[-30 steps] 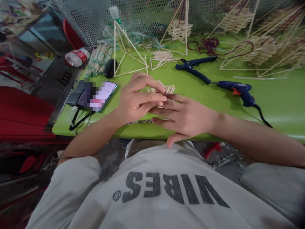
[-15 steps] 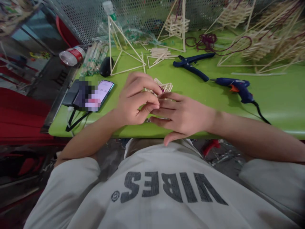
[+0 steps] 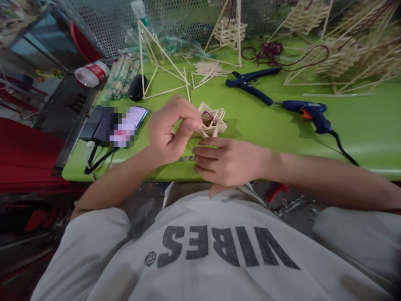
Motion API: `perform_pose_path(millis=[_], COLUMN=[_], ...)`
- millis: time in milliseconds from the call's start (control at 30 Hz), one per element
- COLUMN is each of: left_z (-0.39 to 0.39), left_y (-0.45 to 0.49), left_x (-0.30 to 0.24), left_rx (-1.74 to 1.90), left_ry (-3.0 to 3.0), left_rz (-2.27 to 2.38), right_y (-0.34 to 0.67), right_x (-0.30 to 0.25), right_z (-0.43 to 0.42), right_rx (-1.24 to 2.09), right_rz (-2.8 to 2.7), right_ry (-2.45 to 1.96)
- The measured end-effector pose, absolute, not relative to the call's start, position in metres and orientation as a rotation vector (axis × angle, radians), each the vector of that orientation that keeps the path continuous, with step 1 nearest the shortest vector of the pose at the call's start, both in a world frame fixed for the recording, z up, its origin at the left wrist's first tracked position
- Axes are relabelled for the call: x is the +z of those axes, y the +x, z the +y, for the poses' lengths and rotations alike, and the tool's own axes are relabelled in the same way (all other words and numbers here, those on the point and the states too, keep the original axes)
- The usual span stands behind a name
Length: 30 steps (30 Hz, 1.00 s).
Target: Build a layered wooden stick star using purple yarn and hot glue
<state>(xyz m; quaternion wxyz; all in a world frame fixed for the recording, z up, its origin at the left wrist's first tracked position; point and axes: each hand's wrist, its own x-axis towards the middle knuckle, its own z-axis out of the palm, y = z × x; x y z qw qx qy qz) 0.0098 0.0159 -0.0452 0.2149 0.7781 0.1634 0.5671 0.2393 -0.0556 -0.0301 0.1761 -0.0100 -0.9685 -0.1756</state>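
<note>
A star-shaped stack of thin wooden sticks (image 3: 221,128) rests on the green table, with a purple cord (image 3: 205,117) in its middle. Beside its left edge, my left hand (image 3: 171,130) is closed, thumb against the curled forefinger. What it pinches, if anything, is too small to make out. My right hand (image 3: 227,162) lies palm down just in front of the stack, its fingers stretched out and the thumb apart. Whether its fingertips touch the nearest sticks I cannot tell.
Blue cutting pliers (image 3: 250,81) and a blue glue gun (image 3: 308,113) lie to the right. Stick pyramid frames (image 3: 166,90) and loose sticks (image 3: 208,69) stand or lie behind. A phone (image 3: 134,121) is at left. Purple cord coils (image 3: 271,52) lie at the back.
My left hand has drawn slightly left and apart from my right hand. My right hand has moved down toward me, leaving more of the stick star in sight.
</note>
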Motion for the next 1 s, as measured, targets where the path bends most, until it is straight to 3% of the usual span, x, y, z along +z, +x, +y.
perform_pose_path(millis=[167,500,800,1000], left_z=[0.011,0.016,-0.006,-0.017], left_y=[0.02,0.027,0.027,0.03], left_x=[-0.038,-0.046,-0.039,-0.026], left_rx=[1.692,1.213,1.0,0.9], left_ry=[2.362,2.445,2.32,2.282], left_rz=[0.215,-0.05,0.194,0.123], right_y=[0.231,0.228,0.225,0.223], right_x=[-0.033,-0.037,-0.039,-0.04], right_z=[-0.061,-0.064,-0.065,-0.07], right_rx=[-0.415,-0.283,-0.214,-0.316], right_rz=[-2.795,-2.848,-2.909,-2.782], right_ry=[0.033,0.035,0.08,0.255])
